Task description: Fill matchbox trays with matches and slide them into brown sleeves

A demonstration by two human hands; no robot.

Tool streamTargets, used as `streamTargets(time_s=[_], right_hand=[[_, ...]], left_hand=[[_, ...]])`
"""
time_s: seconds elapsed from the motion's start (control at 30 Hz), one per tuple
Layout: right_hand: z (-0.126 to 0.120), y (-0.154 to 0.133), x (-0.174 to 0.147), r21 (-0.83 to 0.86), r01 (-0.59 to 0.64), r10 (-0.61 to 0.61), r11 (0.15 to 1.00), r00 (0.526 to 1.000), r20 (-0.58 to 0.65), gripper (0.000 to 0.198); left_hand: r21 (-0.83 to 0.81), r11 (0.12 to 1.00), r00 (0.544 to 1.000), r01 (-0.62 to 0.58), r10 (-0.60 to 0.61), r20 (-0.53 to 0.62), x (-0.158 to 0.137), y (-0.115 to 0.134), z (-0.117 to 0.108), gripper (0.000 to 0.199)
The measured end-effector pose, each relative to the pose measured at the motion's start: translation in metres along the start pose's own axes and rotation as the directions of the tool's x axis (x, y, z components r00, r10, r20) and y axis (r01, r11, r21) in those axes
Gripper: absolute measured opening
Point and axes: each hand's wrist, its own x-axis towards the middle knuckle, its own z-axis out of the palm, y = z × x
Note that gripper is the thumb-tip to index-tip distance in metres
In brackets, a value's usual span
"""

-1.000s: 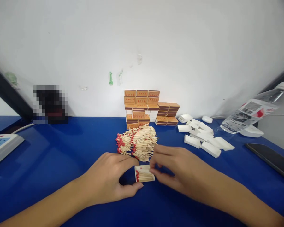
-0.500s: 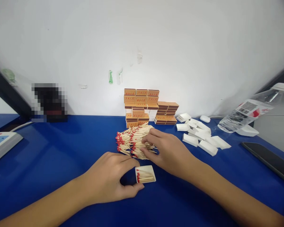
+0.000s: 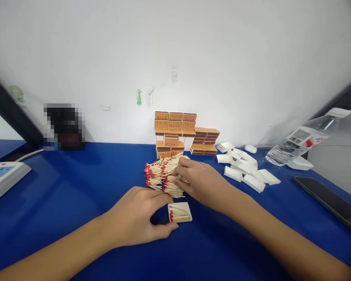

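Observation:
My left hand [image 3: 140,216] grips a small white matchbox tray [image 3: 185,206] by its left end, thumb at the near side and fingers at the far side. Inside the tray several red-headed matches lie side by side, heads to the left. Beyond it spreads a heap of loose matches [image 3: 159,171], most heads also pointing left. My right hand [image 3: 201,179] is at the right side of that heap, its thumb and fingers closed around some matches. The fingertips are partly lost among the sticks.
Orange matchboxes [image 3: 174,125] are stacked against the wall behind the heap. Several white trays [image 3: 254,182] lie scattered to the right, near a tilted water bottle [image 3: 301,138] and a black phone [image 3: 327,199]. At far left is a power strip [image 3: 10,175] on the blue table [image 3: 76,183].
My right hand has shifted slightly left, deeper into the match heap, and its fingers have drawn closer together. My left hand keeps its hold on the tray. The view has moved a little.

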Motion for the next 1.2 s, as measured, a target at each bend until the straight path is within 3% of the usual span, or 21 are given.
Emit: streamTargets(time_s=[0.63,0.97,1.2], right_hand=[[0.007,0.010,0.002,-0.171,0.038,-0.044,0.985,0.998,-0.034,0.009],[0.011,0.024,-0.006,-0.058,0.060,-0.063,0.997,0.997,-0.054,0.010],[0.010,0.033,-0.019,0.045,0.134,-0.124,0.990,0.977,-0.176,0.014]], left_hand=[[0.039,0.999,0.999,-0.008,0.009,-0.031,-0.001,-0.005,0.000,0.030],[0.027,1.000,0.999,-0.013,0.014,-0.040,-0.001,-0.005,-0.002,0.027],[0.024,1.000,0.999,0.008,-0.007,-0.040,-0.001,-0.006,0.000,0.029]])
